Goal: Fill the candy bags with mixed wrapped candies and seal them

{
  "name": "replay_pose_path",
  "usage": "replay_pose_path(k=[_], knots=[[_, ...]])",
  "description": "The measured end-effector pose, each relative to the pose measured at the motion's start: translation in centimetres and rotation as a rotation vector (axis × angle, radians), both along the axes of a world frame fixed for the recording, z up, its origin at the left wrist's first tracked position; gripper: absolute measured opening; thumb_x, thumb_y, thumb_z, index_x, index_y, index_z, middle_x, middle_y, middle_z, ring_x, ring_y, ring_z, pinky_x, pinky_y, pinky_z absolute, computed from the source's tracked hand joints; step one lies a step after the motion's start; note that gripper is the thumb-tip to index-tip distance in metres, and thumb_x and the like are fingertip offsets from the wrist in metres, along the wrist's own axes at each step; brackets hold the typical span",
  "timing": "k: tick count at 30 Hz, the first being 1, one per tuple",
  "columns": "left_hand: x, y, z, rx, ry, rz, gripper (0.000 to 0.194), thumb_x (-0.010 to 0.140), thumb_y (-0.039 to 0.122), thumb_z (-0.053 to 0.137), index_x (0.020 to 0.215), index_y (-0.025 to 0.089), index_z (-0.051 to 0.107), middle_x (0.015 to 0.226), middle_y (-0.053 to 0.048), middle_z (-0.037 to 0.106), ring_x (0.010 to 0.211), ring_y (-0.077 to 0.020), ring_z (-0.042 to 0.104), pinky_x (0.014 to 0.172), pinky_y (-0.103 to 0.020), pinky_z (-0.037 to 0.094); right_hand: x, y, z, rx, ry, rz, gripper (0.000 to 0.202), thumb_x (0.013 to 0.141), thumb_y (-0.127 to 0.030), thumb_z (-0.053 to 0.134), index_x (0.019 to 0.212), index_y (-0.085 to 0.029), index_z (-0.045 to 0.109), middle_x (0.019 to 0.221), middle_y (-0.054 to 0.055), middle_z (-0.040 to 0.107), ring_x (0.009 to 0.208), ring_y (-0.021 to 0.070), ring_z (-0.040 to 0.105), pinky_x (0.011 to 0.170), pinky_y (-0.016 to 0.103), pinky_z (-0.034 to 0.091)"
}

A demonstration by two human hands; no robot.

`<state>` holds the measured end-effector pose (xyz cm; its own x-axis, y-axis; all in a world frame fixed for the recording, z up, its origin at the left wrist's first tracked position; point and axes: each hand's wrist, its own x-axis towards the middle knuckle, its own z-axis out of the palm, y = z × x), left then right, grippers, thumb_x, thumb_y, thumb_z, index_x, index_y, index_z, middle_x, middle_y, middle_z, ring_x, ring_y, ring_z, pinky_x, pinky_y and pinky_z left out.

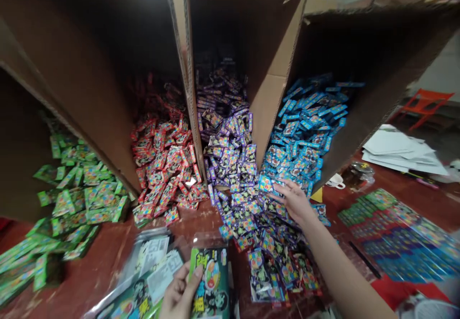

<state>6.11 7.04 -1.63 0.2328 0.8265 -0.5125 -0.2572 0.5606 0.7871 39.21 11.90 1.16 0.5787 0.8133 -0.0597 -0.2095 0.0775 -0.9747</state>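
At the bottom centre my left hand (181,290) grips a green printed packet (212,280) in a clear sleeve, its thumb on the front. More clear-sleeved packets (147,271) lie beside it on the left. My right hand (293,199) holds a small blue packet (268,185) at the front of the blue pile (302,122). Purple packets (230,142) spill out of the middle cardboard compartment towards me. Red packets (165,165) fill the compartment to its left, and green packets (86,185) the far left one.
Tall cardboard dividers (276,84) separate the piles on the red table (111,242). Rows of wrapped packets (402,237) lie at the right, with white papers (402,151) and a white cup (336,181) behind. An orange chair (426,103) stands beyond.
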Motion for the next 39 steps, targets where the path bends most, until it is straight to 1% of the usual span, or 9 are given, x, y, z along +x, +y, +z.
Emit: replay_pose_path(k=[4, 8, 11, 13, 17, 22, 27, 32, 39], knots=[[-0.2, -2.2, -0.4, 0.14, -0.01, -0.033, 0.042, 0.07, 0.044, 0.071, 0.1, 0.016, 0.06, 0.087, -0.007, 0.073, 0.075, -0.0216, 0.068, 0.065, -0.028, 0.051, -6.5, -3.0, -0.3, -0.011, 0.097, 0.154, 0.027, 0.052, -0.032, 0.083, 0.067, -0.019, 0.064, 0.064, -0.003, 0.062, 0.061, 0.0108, 0.059, 0.053, 0.021, 0.047], [-1.2, -4.1, -0.6, 0.255, 0.02, -0.028, 0.032, 0.076, 0.04, 0.066, 0.093, 0.014, 0.061, 0.086, -0.007, 0.072, 0.071, -0.0176, 0.065, 0.066, -0.026, 0.049, -13.7, -4.1, -1.3, 0.007, 0.069, 0.345, 0.034, 0.059, -0.032, 0.08, 0.091, -0.023, 0.07, 0.075, -0.001, 0.068, 0.07, 0.0128, 0.061, 0.067, 0.026, 0.05], [-2.0, -5.3, -0.3, 0.283, 0.0, 0.003, 0.031, 0.076, 0.039, 0.066, 0.094, 0.014, 0.06, 0.085, -0.006, 0.071, 0.07, -0.0171, 0.065, 0.068, -0.027, 0.049, -16.6, -4.6, -1.8, 0.004, -0.112, 0.554, 0.032, 0.066, -0.035, 0.075, 0.095, -0.023, 0.071, 0.082, 0.002, 0.07, 0.072, 0.0154, 0.062, 0.07, 0.031, 0.051], [-2.3, -6.0, -0.1, 0.278, -0.013, 0.017, 0.031, 0.076, 0.038, 0.066, 0.096, 0.014, 0.059, 0.087, -0.006, 0.071, 0.073, -0.0179, 0.065, 0.072, -0.028, 0.05, -16.8, -4.9, -1.7, -0.005, -0.283, 0.661, 0.028, 0.069, -0.036, 0.072, 0.093, -0.023, 0.072, 0.082, 0.003, 0.07, 0.07, 0.0157, 0.062, 0.065, 0.03, 0.051], [-2.5, -6.8, 0.1, 0.259, -0.049, 0.024, 0.033, 0.076, 0.038, 0.067, 0.098, 0.015, 0.058, 0.089, -0.007, 0.071, 0.078, -0.0189, 0.066, 0.077, -0.03, 0.05, -15.9, -5.4, -0.7, -0.002, -0.481, 0.745, 0.023, 0.071, -0.036, 0.069, 0.09, -0.024, 0.073, 0.084, 0.003, 0.071, 0.065, 0.0146, 0.061, 0.057, 0.027, 0.049], [-2.6, -7.0, -0.2, 0.237, -0.085, -0.013, 0.034, 0.076, 0.04, 0.066, 0.097, 0.015, 0.058, 0.083, -0.006, 0.071, 0.071, -0.018, 0.066, 0.072, -0.03, 0.05, -15.8, -5.7, 0.0, -0.016, -0.495, 0.846, 0.021, 0.071, -0.036, 0.069, 0.087, -0.024, 0.074, 0.072, 0.001, 0.07, 0.059, 0.0135, 0.059, 0.055, 0.025, 0.048], [-2.9, -7.0, -0.6, 0.213, -0.09, -0.03, 0.036, 0.077, 0.043, 0.064, 0.1, 0.016, 0.058, 0.082, -0.005, 0.071, 0.068, -0.0184, 0.066, 0.066, -0.029, 0.051, -16.1, -5.5, -0.2, 0.0, -0.576, 0.841, 0.019, 0.072, -0.033, 0.068, 0.088, -0.023, 0.073, 0.078, 0.002, 0.07, 0.069, 0.0155, 0.061, 0.06, 0.027, 0.048], [-2.9, -7.2, -0.6, 0.206, -0.095, 0.012, 0.036, 0.076, 0.042, 0.066, 0.099, 0.015, 0.057, 0.088, -0.006, 0.072, 0.077, -0.0198, 0.067, 0.072, -0.03, 0.05, -16.0, -5.3, 0.2, 0.045, -0.681, 0.808, 0.017, 0.075, -0.034, 0.066, 0.087, -0.025, 0.074, 0.082, 0.004, 0.069, 0.073, 0.0166, 0.061, 0.06, 0.027, 0.047], [-2.8, -7.2, -0.5, 0.2, -0.126, 0.017, 0.032, 0.076, 0.042, 0.066, 0.095, 0.017, 0.057, 0.091, -0.006, 0.071, 0.08, -0.0199, 0.066, 0.07, -0.029, 0.05, -16.2, -4.7, -1.5, 0.005, -0.511, 0.87, 0.019, 0.072, -0.034, 0.069, 0.086, -0.023, 0.074, 0.077, 0.002, 0.068, 0.066, 0.0141, 0.06, 0.059, 0.026, 0.048]])
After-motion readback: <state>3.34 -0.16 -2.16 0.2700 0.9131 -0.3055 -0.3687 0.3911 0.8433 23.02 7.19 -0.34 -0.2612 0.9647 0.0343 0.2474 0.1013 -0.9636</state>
